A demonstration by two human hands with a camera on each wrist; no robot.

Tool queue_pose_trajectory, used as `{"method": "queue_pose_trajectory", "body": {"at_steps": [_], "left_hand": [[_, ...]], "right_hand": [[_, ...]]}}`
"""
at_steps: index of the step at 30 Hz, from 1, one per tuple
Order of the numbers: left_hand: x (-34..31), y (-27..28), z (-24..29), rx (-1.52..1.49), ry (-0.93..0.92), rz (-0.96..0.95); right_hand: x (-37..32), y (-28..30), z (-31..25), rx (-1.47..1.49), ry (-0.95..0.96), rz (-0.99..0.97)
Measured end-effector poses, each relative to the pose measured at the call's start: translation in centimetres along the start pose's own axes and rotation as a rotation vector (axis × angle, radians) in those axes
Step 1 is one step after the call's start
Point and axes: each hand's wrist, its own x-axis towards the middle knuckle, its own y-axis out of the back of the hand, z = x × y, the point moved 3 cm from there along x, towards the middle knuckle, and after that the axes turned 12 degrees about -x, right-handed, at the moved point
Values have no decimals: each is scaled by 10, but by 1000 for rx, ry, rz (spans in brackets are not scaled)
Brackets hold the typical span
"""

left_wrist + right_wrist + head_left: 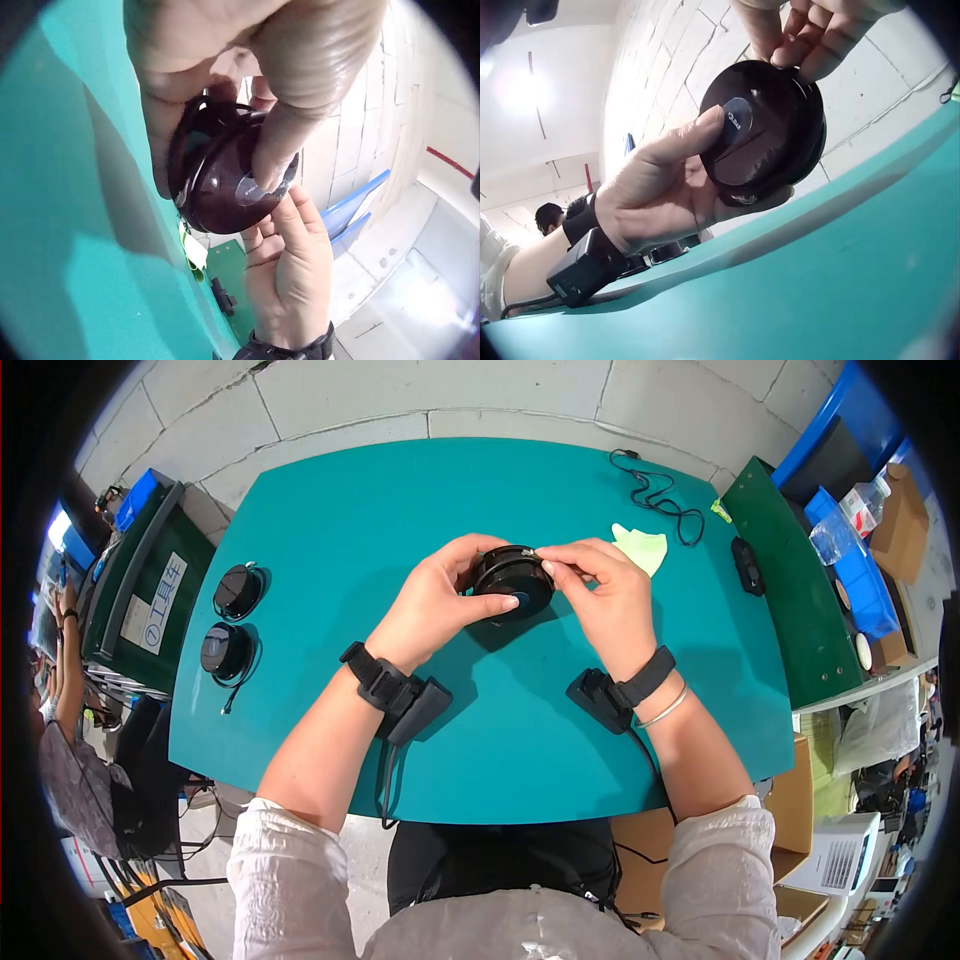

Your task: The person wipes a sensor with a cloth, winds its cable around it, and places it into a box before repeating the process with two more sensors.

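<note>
A round, glossy black device (pixel 524 586) is held above the green table, with a small round label on its face (pixel 739 120). The left hand (pixel 432 605) grips it from the left, thumb on the face and fingers behind. At its upper right edge, the right hand (pixel 607 595) pinches the rim between thumb and fingertips, near a small shiny spot in the head view. In the left wrist view the device (pixel 232 176) shows the left thumb across its label, with the right hand (pixel 289 270) at its far edge. What the right fingertips pinch exactly is hidden.
Two black round devices with cables (pixel 238 592) lie at the table's left. A yellow-green paper (pixel 641 550), a black cable (pixel 655 495) and a small black object (pixel 747 566) lie at the right. Green bins stand beyond both side edges; a wall (pixel 500 398) runs behind.
</note>
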Motion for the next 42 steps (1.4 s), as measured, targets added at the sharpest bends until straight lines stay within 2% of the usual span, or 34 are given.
{"method": "queue_pose_trajectory", "body": {"at_steps": [1,3,4,6,9,13,16,18,24,28,31,34,35,37,41,42], "left_hand": [[0,0,0,8,-7,1],[-1,0,1,14,-12,3],[-1,0,2,57,-5,20],[0,2,3,98,1,37],[0,1,-2,106,-4,-28],[-1,-4,1,202,-11,-44],[1,-3,1,224,7,-24],[-1,-1,-3,230,32,-13],[1,2,-5,53,39,-34],[-1,-1,-5,216,-6,-51],[-1,1,-3,255,-70,-56],[1,2,0,283,-120,-79],[-1,0,2,287,-119,-82],[-1,2,3,270,-131,-88],[1,3,-2,231,-134,-105],[1,3,-1,318,-154,-99]], "right_hand": [[0,0,1,1,-1,0],[-1,1,-4,-124,176,48],[-1,2,-4,-124,175,48],[-1,2,-9,-338,321,31],[-2,1,-7,-444,398,57],[-5,3,-13,-529,386,57],[-2,4,-13,-570,444,74],[-2,4,-10,-566,452,23],[0,6,-10,-435,416,-17],[-2,5,-7,-483,460,-66],[-4,0,-8,-483,418,-60],[-1,-2,-7,-375,215,-103],[-1,-1,-9,-374,212,-111],[2,1,-8,-164,6,-210],[-3,0,-14,-133,11,-206],[-4,-3,-11,-162,10,-201]]}}
